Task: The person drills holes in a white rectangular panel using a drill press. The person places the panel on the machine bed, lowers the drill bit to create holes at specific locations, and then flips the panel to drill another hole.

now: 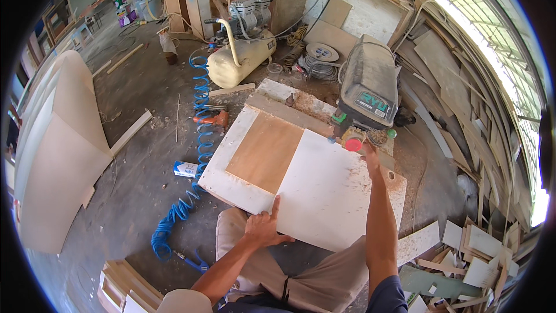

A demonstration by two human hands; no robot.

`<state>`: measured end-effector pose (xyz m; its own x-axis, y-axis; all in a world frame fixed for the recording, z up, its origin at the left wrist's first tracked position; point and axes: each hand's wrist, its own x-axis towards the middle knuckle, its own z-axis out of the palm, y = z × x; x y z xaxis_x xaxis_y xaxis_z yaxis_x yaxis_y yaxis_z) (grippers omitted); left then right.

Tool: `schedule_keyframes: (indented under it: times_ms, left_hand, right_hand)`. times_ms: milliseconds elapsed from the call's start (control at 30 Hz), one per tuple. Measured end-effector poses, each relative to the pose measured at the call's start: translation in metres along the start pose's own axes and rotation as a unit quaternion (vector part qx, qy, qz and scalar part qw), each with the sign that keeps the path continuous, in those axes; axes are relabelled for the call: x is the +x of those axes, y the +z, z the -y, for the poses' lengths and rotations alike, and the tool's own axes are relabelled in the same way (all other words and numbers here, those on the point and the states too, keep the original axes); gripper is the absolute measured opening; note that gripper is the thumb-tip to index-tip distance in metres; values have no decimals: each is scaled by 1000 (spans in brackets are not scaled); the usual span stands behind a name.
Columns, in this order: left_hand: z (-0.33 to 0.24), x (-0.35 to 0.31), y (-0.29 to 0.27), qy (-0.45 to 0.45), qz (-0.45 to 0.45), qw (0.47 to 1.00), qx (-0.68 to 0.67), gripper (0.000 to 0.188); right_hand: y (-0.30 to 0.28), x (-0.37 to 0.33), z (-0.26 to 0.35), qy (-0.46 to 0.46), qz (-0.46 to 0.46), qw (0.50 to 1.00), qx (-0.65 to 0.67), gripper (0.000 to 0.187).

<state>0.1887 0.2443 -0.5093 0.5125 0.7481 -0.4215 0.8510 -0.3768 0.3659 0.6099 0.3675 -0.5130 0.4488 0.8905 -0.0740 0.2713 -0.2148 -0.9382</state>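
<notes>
A white rectangular panel (330, 188) lies on a low white work board (231, 156) that also bears a bare plywood square (265, 150). My left hand (263, 229) grips the panel's near edge, forefinger stretched out along its left side. My right hand (370, 153) reaches to the panel's far right corner, fingers against its edge, just below the red knob of a grey benchtop machine (370, 90). My knees in beige trousers show under the board.
A blue coiled air hose (200, 116) runs across the concrete floor to a cream compressor tank (240, 58). Large pale curved panels (52, 150) lean at the left. Offcuts (469, 255) and stacked sheets crowd the right side. A small blue-and-white box (186, 168) lies on the floor.
</notes>
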Motion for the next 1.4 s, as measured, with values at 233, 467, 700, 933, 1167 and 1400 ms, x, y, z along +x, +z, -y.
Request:
schedule_keyframes:
  times_ms: [233,467,700,933,1167,1400]
  left_hand:
    - [-10,-9,-23,-39,38,997,-53,141]
    - [-50,64,-16,17,-182,983,-11,119]
    - [-55,139,6,1,-224,974,-13,114]
    - [-59,135,-2,-22,-230,972,-52,109]
    - [-57,137,-3,-24,-237,970,-39,108]
    - [-59,140,1,-35,-252,967,-4,107]
  right_hand:
    - [-12,18,-27,30,17,999,-5,74]
    - [-12,6,-14,26,20,999,20,68]
    - [-13,-4,0,33,38,996,70,53]
    - [-20,4,-21,21,63,984,165,48]
    - [-16,12,-32,-14,62,968,242,47]
    - [-18,26,-25,52,30,949,308,39]
